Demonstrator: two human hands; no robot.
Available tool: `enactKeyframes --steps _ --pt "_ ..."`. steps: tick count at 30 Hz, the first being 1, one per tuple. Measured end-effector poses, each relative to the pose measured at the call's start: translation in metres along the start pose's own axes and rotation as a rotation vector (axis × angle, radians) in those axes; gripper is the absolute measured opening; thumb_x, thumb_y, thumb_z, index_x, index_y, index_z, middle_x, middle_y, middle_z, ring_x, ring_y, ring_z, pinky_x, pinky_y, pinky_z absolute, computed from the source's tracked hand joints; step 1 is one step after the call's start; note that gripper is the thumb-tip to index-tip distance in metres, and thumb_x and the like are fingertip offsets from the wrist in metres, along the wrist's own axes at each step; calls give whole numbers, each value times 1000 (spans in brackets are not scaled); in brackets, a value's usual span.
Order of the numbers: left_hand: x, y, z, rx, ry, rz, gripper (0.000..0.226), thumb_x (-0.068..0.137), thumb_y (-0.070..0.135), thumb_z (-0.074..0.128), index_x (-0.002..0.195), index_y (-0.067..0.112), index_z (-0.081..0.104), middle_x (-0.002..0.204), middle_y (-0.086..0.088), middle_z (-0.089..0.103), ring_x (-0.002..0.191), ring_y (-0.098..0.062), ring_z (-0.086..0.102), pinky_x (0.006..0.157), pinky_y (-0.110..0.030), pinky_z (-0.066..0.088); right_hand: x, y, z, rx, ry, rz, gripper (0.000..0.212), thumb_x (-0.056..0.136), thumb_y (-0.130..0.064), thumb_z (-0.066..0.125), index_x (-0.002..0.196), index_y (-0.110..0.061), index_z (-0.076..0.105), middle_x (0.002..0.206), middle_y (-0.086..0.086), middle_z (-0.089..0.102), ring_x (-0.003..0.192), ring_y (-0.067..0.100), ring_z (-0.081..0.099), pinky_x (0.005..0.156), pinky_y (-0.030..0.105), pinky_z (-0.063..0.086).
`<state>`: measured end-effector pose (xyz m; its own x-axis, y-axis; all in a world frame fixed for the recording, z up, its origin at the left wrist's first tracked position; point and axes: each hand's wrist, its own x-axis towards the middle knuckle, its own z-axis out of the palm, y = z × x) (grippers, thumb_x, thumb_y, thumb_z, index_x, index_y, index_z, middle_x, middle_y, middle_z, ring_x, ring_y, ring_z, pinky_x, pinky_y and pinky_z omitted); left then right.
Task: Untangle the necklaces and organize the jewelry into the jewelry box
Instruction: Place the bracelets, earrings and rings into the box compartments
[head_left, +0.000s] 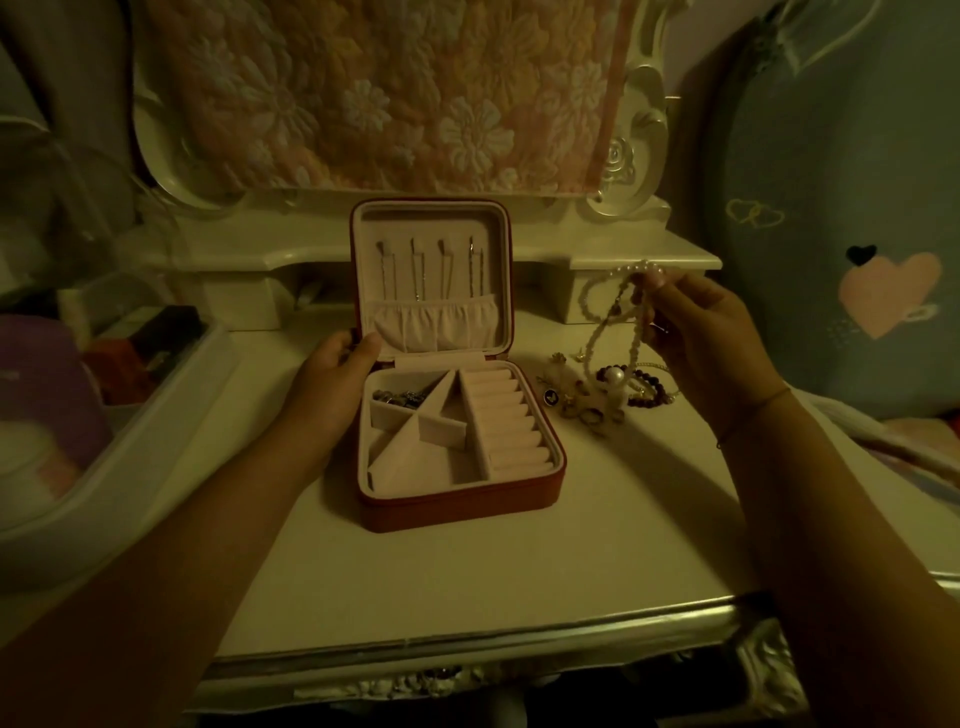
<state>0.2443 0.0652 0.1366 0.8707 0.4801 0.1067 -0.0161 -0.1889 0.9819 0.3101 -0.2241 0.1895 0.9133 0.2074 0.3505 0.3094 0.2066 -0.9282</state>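
Observation:
A red jewelry box (457, 506) stands open in the middle of the white dresser top, its pink lid upright with several hooks and chains. Dark jewelry (399, 397) lies in its back left compartment; the ring rolls on the right are bare. My left hand (332, 384) grips the box's left side at the hinge. My right hand (701, 338) is raised to the right of the box, pinching a pearl necklace (613, 317) that dangles, twisted, down to a pile of jewelry (608, 395) with beaded bracelets, a large pearl piece and small earrings.
A white plastic bin (130, 447) with clutter sits at the left. A raised dresser shelf (644, 260) and a carved mirror frame covered by floral cloth (415, 93) stand behind the box. A blue heart-patterned cushion (852, 234) is at the right. The dresser's front edge (467, 644) is near me.

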Motion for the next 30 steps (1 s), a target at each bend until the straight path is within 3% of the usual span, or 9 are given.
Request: enactKeyframes --steps 8,11,16,19,23,25,27,30 --pt "-4 2 1 -4 5 13 28 96 40 47 116 23 58 105 -3 68 91 -21 67 86 -44 53 -2 1 1 -21 -14 31 19 78 -31 58 89 -18 66 80 1 56 71 9 48 63 18 46" --pt "-5 4 2 27 44 16 34 96 38 48 125 21 54 115 -4 65 95 -20 64 85 -40 52 -3 1 1 -5 -29 30 17 78 -29 57 87 -17 66 80 1 56 73 10 49 68 21 45" --pt "-17 18 -1 245 279 270 38 94 33 54 129 22 48 131 0 53 114 -16 53 84 -29 42 -5 -1 13 -72 -68 29 15 84 -27 54 87 -16 64 77 -2 60 67 6 52 66 20 46" --pt "-27 30 3 216 140 413 38 92 30 58 128 23 49 129 9 46 118 -13 51 88 -26 45 -5 -6 26 -106 -136 20 16 89 -22 51 88 -14 64 74 -8 66 68 6 56 67 20 46" --pt "-40 56 20 87 -171 380 60 81 43 67 135 28 44 129 13 49 122 -4 46 101 -28 41 -3 -23 51 -102 -262 6 22 85 -29 56 84 -7 62 90 4 67 95 32 58 85 40 45" --pt "-45 70 25 -50 -272 313 57 83 34 67 134 28 45 128 11 55 122 -7 50 100 -30 45 -4 -32 68 -72 -316 0 19 85 -29 59 82 -13 66 90 10 64 85 31 53 73 32 43" --pt "-48 78 23 -144 -308 276 41 87 19 65 124 30 53 121 7 63 111 -6 60 85 -21 53 -8 -36 85 -67 -362 6 18 82 -28 60 83 -12 67 82 9 62 68 23 48 61 23 39" --pt "-53 75 13 -151 -314 261 31 88 8 62 110 30 58 107 2 70 98 -7 67 75 -17 54 -16 -29 101 -104 -396 54 19 83 -24 58 85 -7 64 72 3 61 59 13 45 55 19 38"
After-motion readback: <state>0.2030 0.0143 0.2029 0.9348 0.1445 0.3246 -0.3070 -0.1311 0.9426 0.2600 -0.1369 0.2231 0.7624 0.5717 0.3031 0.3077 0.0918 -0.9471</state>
